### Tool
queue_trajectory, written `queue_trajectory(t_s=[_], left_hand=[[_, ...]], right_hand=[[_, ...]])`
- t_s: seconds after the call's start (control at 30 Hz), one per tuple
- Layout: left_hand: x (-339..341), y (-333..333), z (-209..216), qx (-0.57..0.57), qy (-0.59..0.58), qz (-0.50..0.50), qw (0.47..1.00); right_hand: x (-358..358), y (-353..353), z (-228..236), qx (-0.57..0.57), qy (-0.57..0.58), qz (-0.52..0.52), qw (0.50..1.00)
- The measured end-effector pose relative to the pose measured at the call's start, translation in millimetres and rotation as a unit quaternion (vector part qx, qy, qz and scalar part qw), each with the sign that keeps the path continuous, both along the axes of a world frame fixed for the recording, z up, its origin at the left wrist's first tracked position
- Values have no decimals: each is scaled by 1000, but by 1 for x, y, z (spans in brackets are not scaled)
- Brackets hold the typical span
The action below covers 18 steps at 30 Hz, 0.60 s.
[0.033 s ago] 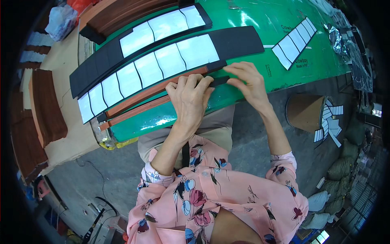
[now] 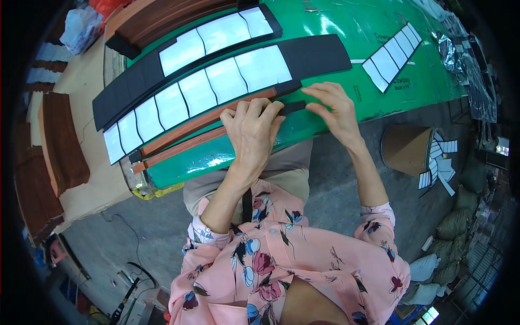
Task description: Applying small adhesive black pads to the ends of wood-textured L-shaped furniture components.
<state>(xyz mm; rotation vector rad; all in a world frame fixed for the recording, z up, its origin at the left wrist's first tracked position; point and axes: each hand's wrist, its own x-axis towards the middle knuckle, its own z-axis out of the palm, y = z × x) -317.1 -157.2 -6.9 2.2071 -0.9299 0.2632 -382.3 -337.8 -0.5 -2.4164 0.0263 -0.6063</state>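
Two narrow reddish-brown strips lie side by side on the green-covered table, the far strip (image 2: pixel 189 129) and the near strip (image 2: pixel 187 147). My left hand (image 2: pixel 250 130) is closed over them, fingers curled down and fingertips partly hidden. Dark end pieces show past it: one at the far strip's end (image 2: pixel 289 88), and another black piece (image 2: pixel 294 107) beside my left fingertips. To the right of these is my right hand (image 2: pixel 337 111), thumb and fingers apart, with nothing visible between them. Beyond the strips lies a long black panel (image 2: pixel 319 57) bearing white segments.
A second black panel with white segments (image 2: pixel 216 38) lies farther back, beside brown moulding (image 2: pixel 162 21). A short segmented white sheet (image 2: pixel 392 57) is at right on the green table cover (image 2: pixel 319 21). White scraps overhang a brown bin (image 2: pixel 406 149). Brown curved boards (image 2: pixel 62 143) stand left.
My right hand has shifted very slightly to the right. My left hand and the strips look the same.
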Motion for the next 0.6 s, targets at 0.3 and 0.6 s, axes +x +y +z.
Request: queue_trajectory(t_s=[0.3,0.6], left_hand=[[1,0,3,7,-21,-19,1000],[2,-3,-11,22,-140,-36,989]], right_hand=[[-6,-2,-5,46,60,21,997],[-9,3,-11,7,25,12,1000]])
